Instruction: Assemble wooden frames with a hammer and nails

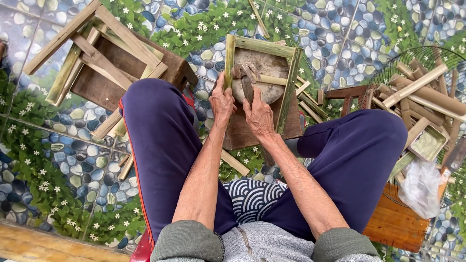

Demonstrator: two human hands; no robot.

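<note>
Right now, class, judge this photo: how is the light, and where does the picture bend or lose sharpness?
Head view: soft, even daylight with faint shadows; wide lens curves the edges, bowing the tiled floor; both hands, left hand and right hand, and the bamboo frame look sharp.

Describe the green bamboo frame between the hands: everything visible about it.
The bamboo frame is a rectangular frame of split green bamboo strips: two long side rails joined by a top crosspiece and a thinner pale rung across the middle. It lies on a round wooden block atop a brown stool. The left hand grips its left rail; the right hand rests inside the frame, against a dark wooden piece.
</note>
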